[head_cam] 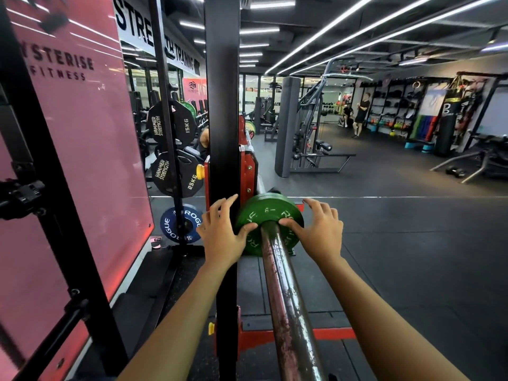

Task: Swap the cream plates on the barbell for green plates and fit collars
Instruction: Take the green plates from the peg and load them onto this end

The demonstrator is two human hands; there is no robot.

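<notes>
Both hands were spread against the green plate (268, 221), seated on the sleeve (286, 287) beside the rack post (224, 133). The left hand (224, 229) lay at the plate's nine o'clock, the right hand (316, 229) at three, thumbs pressing its face by the hub, fingers loose and straight, gripping nothing. No collar showed, nor any cream plate. To finish the step well, I judged the push should stay even on both sides, so the plate slides home square against the shoulder before a collar goes on.

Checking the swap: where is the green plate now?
Centre of the head view: green plate on the barbell sleeve, beside the black upright, between left hand and right hand.
</notes>
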